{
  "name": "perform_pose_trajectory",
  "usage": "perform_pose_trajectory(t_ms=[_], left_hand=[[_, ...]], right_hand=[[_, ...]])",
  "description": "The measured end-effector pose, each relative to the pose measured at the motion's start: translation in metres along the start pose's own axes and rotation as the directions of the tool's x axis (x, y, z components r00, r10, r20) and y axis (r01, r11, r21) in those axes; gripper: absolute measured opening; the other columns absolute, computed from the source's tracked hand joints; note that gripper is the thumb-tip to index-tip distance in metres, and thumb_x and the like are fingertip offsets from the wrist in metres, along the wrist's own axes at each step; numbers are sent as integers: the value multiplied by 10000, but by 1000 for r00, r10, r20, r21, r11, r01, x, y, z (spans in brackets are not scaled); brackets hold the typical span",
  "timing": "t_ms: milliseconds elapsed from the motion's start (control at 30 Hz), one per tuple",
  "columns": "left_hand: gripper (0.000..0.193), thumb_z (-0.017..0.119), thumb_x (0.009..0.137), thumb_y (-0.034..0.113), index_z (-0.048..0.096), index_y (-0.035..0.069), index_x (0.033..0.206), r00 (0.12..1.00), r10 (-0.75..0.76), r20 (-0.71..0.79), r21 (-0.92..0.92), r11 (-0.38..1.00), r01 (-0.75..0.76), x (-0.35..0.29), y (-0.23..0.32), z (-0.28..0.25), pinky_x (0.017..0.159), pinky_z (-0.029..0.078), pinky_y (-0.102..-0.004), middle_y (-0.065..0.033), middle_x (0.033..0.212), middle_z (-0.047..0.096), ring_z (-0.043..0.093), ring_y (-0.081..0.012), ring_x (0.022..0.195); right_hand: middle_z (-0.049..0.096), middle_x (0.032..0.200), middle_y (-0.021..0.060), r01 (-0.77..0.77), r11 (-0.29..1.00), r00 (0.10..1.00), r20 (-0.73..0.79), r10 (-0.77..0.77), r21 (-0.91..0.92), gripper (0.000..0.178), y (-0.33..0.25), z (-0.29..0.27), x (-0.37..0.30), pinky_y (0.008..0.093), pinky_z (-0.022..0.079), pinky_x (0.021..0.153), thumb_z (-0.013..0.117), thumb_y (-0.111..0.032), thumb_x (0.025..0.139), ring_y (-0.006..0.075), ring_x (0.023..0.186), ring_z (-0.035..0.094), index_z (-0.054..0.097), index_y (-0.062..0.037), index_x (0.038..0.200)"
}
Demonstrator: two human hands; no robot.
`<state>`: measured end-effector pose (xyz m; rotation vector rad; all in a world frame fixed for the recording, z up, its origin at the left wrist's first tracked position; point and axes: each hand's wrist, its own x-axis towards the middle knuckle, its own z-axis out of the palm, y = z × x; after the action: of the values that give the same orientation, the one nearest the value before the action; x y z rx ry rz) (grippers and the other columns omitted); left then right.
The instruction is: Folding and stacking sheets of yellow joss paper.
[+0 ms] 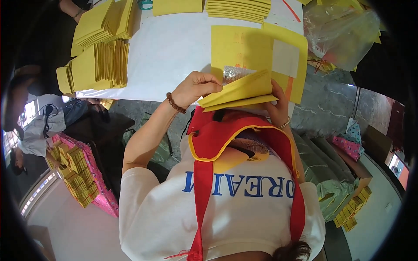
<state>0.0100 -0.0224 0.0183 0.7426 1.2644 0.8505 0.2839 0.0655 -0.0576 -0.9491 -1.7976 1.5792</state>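
Near the front edge of the table, a yellow padded envelope is bent up between my hands. A piece of clear bubble wrap shows just behind its raised edge. With fingers curled into a pinch, my left hand holds the envelope's left corner and wears a beaded bracelet. On the other side my right hand grips the right end, its thumb partly hidden by the paper. Beyond them lie flat yellow envelopes, one with a white label.
Stacks of folded yellow envelopes stand at the left of the white table; another pile lies at the back. A clear plastic bag sits at far right. Another person's hand shows at far left. Green sacks stand to my right.
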Motion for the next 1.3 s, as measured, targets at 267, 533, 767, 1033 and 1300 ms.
perform_pose_trajectory(t_ms=[267, 533, 767, 1033, 1300], left_hand=[[116, 584, 831, 96, 647, 1, 856, 997, -68, -46, -134, 989, 62, 3, -4, 1, 576, 393, -164, 23, 720, 606, 512, -23, 618], [121, 578, 831, 98, 648, 1, 854, 995, -85, -54, -135, 988, 77, 2, -5, 0, 603, 399, -171, 25, 720, 604, 515, -22, 649], [174, 567, 833, 147, 658, -1, 845, 999, -13, -38, -25, 1000, 12, -2, -1, 7, 554, 376, -187, 32, 667, 571, 467, -28, 606], [275, 493, 757, 8, 633, 11, 993, 995, 58, 81, -135, 990, -47, -10, -2, -10, 740, 442, -262, -81, 846, 641, 574, -161, 791], [672, 567, 608, -31, 473, 106, 1259, 820, 571, 46, 932, 270, -240, -9, -31, 16, 923, 341, -420, -133, 1332, 396, 416, -337, 1117]], right_hand=[[573, 1163, 105, -1, 1000, 1000, -18, 1, 3, 590, -1, 1, 0, 311, 422, 919, 579, 57, 700, 203, 1052, 559, 467, -37, 1272], [588, 1139, 130, 41, 995, 999, -21, -43, -87, 545, 13, -3, -2, 322, 429, 901, 595, 28, 699, 233, 1035, 571, 507, -36, 1233], [603, 1106, 118, 13, 996, 1000, -14, -15, -91, 499, 15, -5, -5, 325, 434, 876, 666, -74, 720, 247, 1010, 575, 532, -43, 1199], [633, 1018, 119, 185, 977, 979, 106, -173, -111, 254, 3, -9, 3, 317, 436, 824, 642, -92, 746, 241, 934, 592, 611, -34, 992], [634, 975, 114, 79, 996, 997, 25, -78, -41, 167, 5, -4, 0, 321, 431, 835, 632, -72, 740, 250, 934, 593, 600, -27, 897]])
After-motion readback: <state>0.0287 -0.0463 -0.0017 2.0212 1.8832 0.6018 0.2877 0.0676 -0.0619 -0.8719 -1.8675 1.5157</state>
